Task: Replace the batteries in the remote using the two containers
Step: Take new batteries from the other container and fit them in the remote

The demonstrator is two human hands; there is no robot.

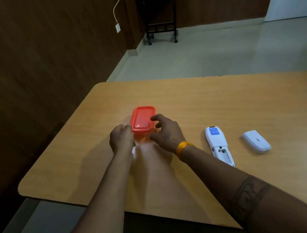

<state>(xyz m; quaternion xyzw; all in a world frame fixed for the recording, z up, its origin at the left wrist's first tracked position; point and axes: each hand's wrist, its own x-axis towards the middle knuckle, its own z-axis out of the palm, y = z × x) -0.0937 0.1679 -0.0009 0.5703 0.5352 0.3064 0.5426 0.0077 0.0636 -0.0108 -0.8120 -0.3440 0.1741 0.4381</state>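
Flanking the red-lidded container [143,120] on the counter [226,106], both hands sit at its near end.
Head view: left hand [121,138] touches the lid's left corner, fingers curled; right hand [165,132] hovers half-open, holding nothing. Container's long axis runs away from the person. Remote [218,144], back open, lies right.

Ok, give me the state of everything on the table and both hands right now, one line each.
Red-lidded container: lid on, standing on the table.
Remote: face down, battery compartment open, looks empty.
Battery cover: off, lying right of the remote.
Left hand: at the container's left edge, touching the lid.
Right hand: fingers curled around the container's right side, grip not certain.
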